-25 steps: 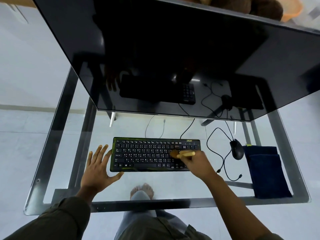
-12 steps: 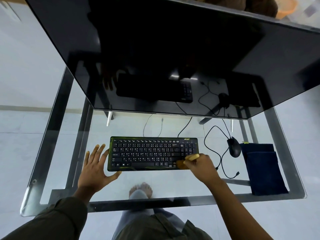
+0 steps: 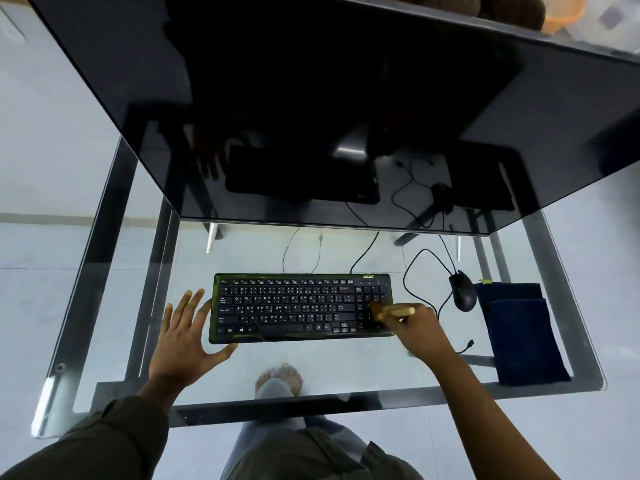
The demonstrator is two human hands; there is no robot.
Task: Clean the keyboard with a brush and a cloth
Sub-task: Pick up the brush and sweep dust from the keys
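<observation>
While the right hand [image 3: 420, 329] is closed around the wooden handle of a brush [image 3: 393, 311], the bristle end sits on the number-pad keys at the right end of the keyboard [image 3: 298, 308]. Brush and hand are slightly blurred, so the exact keys touched cannot be read. The keyboard is black with a green-tinged border and lies flat on the glass surface [image 3: 346, 358], its long edge parallel to the near rim. The left hand [image 3: 183, 337] lies flat on the glass with fingers spread apart, holding nothing; its fingers are against the keyboard's left edge and the thumb lies along the near left corner. A black mouse [image 3: 462, 292] sits to the right of the keyboard, with its cable [image 3: 414, 271] looping between the two. A folded dark blue cloth [image 3: 519, 330] lies just beside the mouse, at the right end of the surface, apart from both hands. A large dark monitor [image 3: 311, 98] leans over the far side of the surface and reflects the keyboard and mouse. A bare foot [image 3: 280, 377] shows on the floor through the glass.
</observation>
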